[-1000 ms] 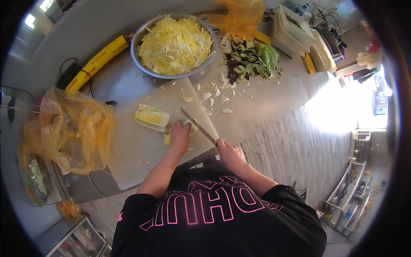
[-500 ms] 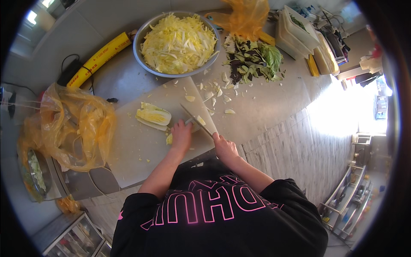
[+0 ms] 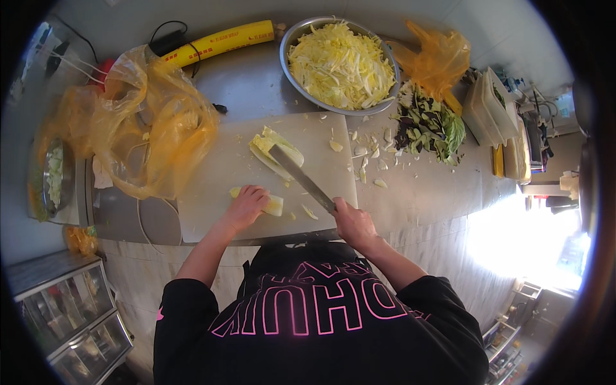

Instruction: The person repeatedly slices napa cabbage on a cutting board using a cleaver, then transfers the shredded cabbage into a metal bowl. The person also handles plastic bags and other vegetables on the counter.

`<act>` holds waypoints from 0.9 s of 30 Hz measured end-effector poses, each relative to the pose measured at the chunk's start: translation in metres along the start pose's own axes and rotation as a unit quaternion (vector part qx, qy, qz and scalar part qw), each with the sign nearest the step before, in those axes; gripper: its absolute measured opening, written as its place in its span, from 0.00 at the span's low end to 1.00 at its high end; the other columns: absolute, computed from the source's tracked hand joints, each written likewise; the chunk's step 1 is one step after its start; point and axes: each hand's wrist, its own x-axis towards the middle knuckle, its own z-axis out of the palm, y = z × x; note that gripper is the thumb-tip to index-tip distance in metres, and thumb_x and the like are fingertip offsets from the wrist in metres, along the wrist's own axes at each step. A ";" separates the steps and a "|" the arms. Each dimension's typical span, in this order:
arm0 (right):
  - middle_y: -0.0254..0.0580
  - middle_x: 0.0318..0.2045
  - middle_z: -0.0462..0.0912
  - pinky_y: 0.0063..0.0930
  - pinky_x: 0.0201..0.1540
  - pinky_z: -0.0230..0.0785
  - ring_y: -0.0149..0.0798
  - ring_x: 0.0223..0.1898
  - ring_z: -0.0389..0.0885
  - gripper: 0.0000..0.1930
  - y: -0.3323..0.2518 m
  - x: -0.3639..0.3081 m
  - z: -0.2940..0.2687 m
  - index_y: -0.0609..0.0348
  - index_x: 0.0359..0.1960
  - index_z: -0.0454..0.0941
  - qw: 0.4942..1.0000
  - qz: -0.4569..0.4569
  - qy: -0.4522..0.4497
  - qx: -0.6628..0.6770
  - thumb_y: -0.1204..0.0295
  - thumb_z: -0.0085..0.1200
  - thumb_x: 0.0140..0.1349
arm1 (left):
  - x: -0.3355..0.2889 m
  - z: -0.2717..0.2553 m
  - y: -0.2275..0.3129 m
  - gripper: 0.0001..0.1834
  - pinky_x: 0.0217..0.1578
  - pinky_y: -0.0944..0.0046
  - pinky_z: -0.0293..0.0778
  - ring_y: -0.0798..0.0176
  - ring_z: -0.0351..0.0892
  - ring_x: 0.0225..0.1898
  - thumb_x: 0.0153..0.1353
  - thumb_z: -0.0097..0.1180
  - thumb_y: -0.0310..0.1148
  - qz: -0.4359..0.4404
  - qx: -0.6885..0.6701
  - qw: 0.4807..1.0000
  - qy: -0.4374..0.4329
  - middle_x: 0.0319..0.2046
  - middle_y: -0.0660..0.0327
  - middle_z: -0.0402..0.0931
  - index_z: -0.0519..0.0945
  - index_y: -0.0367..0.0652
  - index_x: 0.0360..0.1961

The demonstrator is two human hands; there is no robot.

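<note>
My right hand (image 3: 353, 223) is wrapped round the handle of a knife (image 3: 304, 179). Its long blade slants up and left over the cutting board (image 3: 212, 215), with the tip at a cut napa cabbage piece (image 3: 264, 154). Whether the tip touches that piece, I cannot tell. Nearer to me, my left hand (image 3: 249, 205) grips a smaller pale cabbage piece (image 3: 274, 206) lying on the board; its fingers hide part of it. Loose slivers lie to the right of that piece.
Beyond the board stands a metal bowl (image 3: 287, 69) heaped with shredded cabbage (image 3: 340, 64). Trimmed leaves (image 3: 430, 125) and scraps lie to its right, near an orange plastic bag (image 3: 438, 54). At left are a yellow plastic bag (image 3: 154, 128) and a yellow tube-shaped box (image 3: 224, 45).
The head view has shifted, so the board sits further right in it. My right hand has swung the knife left, toward the far cabbage piece. My left hand has moved away from the blade.
</note>
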 end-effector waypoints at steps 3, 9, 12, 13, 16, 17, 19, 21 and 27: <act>0.53 0.35 0.79 0.50 0.37 0.72 0.58 0.35 0.80 0.12 -0.016 0.028 0.017 0.58 0.45 0.62 0.996 -0.059 -0.055 -0.034 0.73 0.43 0.60 | 0.003 -0.008 0.005 0.15 0.51 0.50 0.66 0.50 0.69 0.50 0.44 0.62 0.29 0.008 0.015 0.998 0.055 0.40 0.57 0.74 0.77 0.45 0.36; 0.51 0.34 0.79 0.47 0.36 0.74 0.56 0.36 0.81 0.11 -0.060 0.059 0.021 0.58 0.44 0.62 0.983 -0.135 -0.099 -0.079 0.75 0.42 0.60 | -0.002 0.005 0.012 0.12 0.45 0.57 0.72 0.53 0.72 0.46 0.44 0.59 0.27 -0.068 0.004 0.995 0.072 0.38 0.61 0.75 0.79 0.44 0.34; 0.51 0.33 0.79 0.47 0.34 0.74 0.55 0.35 0.81 0.11 -0.049 0.072 0.053 0.58 0.44 0.62 0.982 -0.144 -0.084 -0.095 0.76 0.43 0.59 | -0.002 0.009 0.013 0.12 0.43 0.59 0.73 0.55 0.72 0.45 0.43 0.59 0.26 -0.076 -0.011 0.994 0.077 0.38 0.61 0.75 0.79 0.43 0.33; 0.51 0.34 0.79 0.47 0.34 0.74 0.55 0.34 0.81 0.11 -0.051 0.074 0.053 0.58 0.44 0.62 0.980 -0.145 -0.088 -0.102 0.76 0.43 0.59 | -0.002 0.010 0.013 0.12 0.43 0.60 0.73 0.55 0.72 0.44 0.43 0.59 0.25 -0.081 -0.016 0.994 0.074 0.38 0.61 0.75 0.79 0.43 0.33; 0.51 0.34 0.79 0.47 0.34 0.74 0.54 0.33 0.81 0.11 -0.061 0.077 0.041 0.59 0.44 0.62 0.978 -0.140 -0.099 -0.120 0.75 0.43 0.59 | -0.004 0.011 0.014 0.11 0.42 0.60 0.73 0.55 0.72 0.44 0.43 0.58 0.25 -0.083 -0.015 0.992 0.093 0.37 0.61 0.75 0.79 0.43 0.32; 0.51 0.34 0.80 0.46 0.34 0.74 0.54 0.33 0.82 0.11 -0.071 0.074 0.032 0.59 0.44 0.62 0.977 -0.137 -0.104 -0.125 0.75 0.43 0.60 | -0.003 0.011 0.015 0.10 0.42 0.60 0.73 0.55 0.72 0.43 0.43 0.58 0.26 -0.078 -0.010 0.991 0.108 0.36 0.61 0.75 0.79 0.43 0.31; 0.51 0.34 0.80 0.46 0.33 0.74 0.54 0.33 0.82 0.12 -0.073 0.070 0.034 0.59 0.45 0.62 0.978 -0.132 -0.104 -0.125 0.75 0.44 0.60 | -0.005 0.009 0.019 0.10 0.42 0.60 0.73 0.54 0.72 0.43 0.43 0.58 0.26 -0.069 -0.003 0.988 0.136 0.36 0.61 0.74 0.79 0.43 0.31; 0.51 0.33 0.80 0.46 0.33 0.74 0.53 0.33 0.82 0.12 -0.064 0.065 0.049 0.59 0.45 0.62 0.980 -0.130 -0.092 -0.117 0.75 0.44 0.59 | -0.009 0.014 0.018 0.09 0.42 0.60 0.73 0.55 0.72 0.42 0.44 0.57 0.26 -0.082 -0.007 0.991 0.109 0.35 0.61 0.74 0.78 0.43 0.30; 0.50 0.33 0.80 0.47 0.35 0.74 0.54 0.33 0.82 0.11 -0.074 0.063 0.032 0.59 0.44 0.62 0.979 -0.130 -0.106 -0.116 0.76 0.44 0.59 | -0.007 0.014 0.018 0.08 0.39 0.60 0.73 0.55 0.72 0.41 0.45 0.57 0.26 -0.075 0.001 0.986 0.147 0.34 0.59 0.74 0.77 0.42 0.30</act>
